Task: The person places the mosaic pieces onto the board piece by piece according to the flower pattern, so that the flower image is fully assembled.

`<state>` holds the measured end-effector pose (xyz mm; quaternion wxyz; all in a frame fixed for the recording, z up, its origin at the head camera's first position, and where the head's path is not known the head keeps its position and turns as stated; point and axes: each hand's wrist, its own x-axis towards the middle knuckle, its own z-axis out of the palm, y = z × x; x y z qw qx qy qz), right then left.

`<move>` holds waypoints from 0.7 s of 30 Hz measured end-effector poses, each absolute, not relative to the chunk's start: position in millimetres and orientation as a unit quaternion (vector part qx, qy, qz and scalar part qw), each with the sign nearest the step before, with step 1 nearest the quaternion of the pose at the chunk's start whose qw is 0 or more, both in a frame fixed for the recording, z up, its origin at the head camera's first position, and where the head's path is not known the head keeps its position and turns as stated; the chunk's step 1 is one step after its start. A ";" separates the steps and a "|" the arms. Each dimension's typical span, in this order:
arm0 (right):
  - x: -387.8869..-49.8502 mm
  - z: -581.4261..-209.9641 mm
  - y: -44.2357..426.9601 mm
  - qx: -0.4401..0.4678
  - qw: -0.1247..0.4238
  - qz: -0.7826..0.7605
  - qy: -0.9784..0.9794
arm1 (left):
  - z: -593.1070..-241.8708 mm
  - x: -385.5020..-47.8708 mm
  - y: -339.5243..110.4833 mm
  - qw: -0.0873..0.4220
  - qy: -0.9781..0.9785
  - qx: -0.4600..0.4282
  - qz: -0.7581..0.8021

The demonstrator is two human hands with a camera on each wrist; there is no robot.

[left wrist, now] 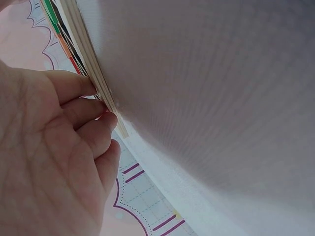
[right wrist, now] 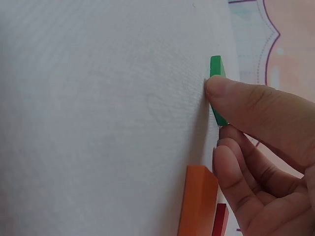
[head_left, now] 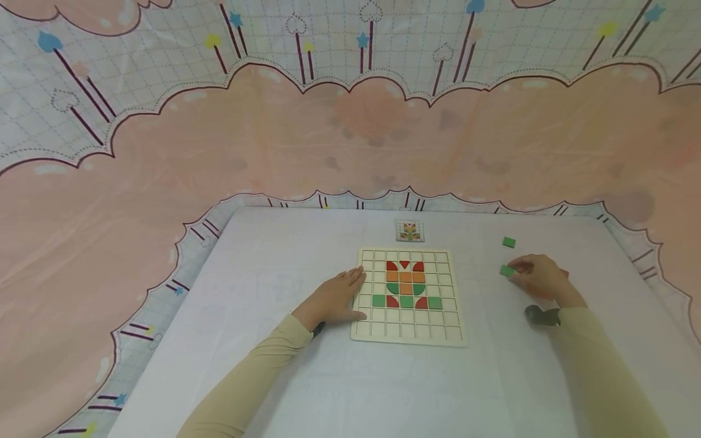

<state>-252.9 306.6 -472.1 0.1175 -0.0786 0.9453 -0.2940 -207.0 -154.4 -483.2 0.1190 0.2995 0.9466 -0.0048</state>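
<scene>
My left hand (head_left: 336,297) rests against the left edge of a pale square grid board (head_left: 408,333). In the left wrist view, its fingertips touch the board's side. Red, orange and green pieces form a flower-like pattern in the grid. To the right of the board, my right hand (head_left: 542,280) pinches a green square tile (right wrist: 216,66) between thumb and fingers, close to the table. A second green tile (head_left: 509,242) lies farther back. Beside the right hand are an orange piece (right wrist: 199,201) and a red piece (right wrist: 220,220), largely hidden by it in the head view.
A small picture card (head_left: 410,231) with a similar flower pattern lies behind the board. The white table (head_left: 263,255) is surrounded by a peach and white patterned cloth (head_left: 306,146). A dark device (head_left: 541,315) sits at my right wrist.
</scene>
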 end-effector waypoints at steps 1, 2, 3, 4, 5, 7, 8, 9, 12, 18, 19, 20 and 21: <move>-252.5 -471.8 306.5 -0.078 0.117 -0.294 0.945 | -482.9 -207.0 -154.4 0.120 0.947 0.299 -0.006; -252.1 -471.4 306.2 -0.077 0.117 -0.294 0.946 | -482.7 -207.1 -154.5 0.120 0.946 0.300 -0.006; -251.9 -471.1 306.1 -0.078 0.116 -0.293 0.946 | -482.3 -207.1 -154.5 0.120 0.946 0.300 -0.006; -251.6 -470.7 305.7 -0.078 0.117 -0.294 0.945 | -482.1 -207.2 -154.6 0.120 0.946 0.300 -0.003; -251.2 -470.2 305.3 -0.079 0.117 -0.296 0.945 | -481.8 -207.1 -154.7 0.120 0.946 0.301 -0.001; -249.9 -469.1 303.7 -0.076 0.120 -0.299 0.944 | -481.4 -207.2 -154.7 0.123 0.946 0.300 -0.002; -249.4 -468.9 302.9 -0.078 0.120 -0.302 0.943 | -481.6 -207.3 -154.8 0.124 0.946 0.300 -0.001; -248.8 -468.8 301.9 -0.079 0.120 -0.305 0.941 | -481.5 -207.3 -154.8 0.125 0.946 0.300 -0.003; -246.3 -468.4 296.5 -0.085 0.113 -0.311 0.940 | -481.4 -207.2 -154.8 0.125 0.945 0.301 -0.005; -242.9 -469.5 272.3 -0.104 0.090 -0.318 0.938 | -479.7 -206.7 -154.7 0.125 0.945 0.301 0.003; -242.2 -469.8 266.7 -0.107 0.088 -0.318 0.938 | -479.4 -206.7 -154.6 0.126 0.946 0.300 0.004; -241.3 -469.4 260.9 -0.109 0.090 -0.319 0.937 | -479.1 -206.9 -154.5 0.126 0.946 0.299 0.004; -240.2 -469.0 254.9 -0.110 0.091 -0.321 0.936 | -478.8 -207.0 -154.3 0.127 0.946 0.299 0.002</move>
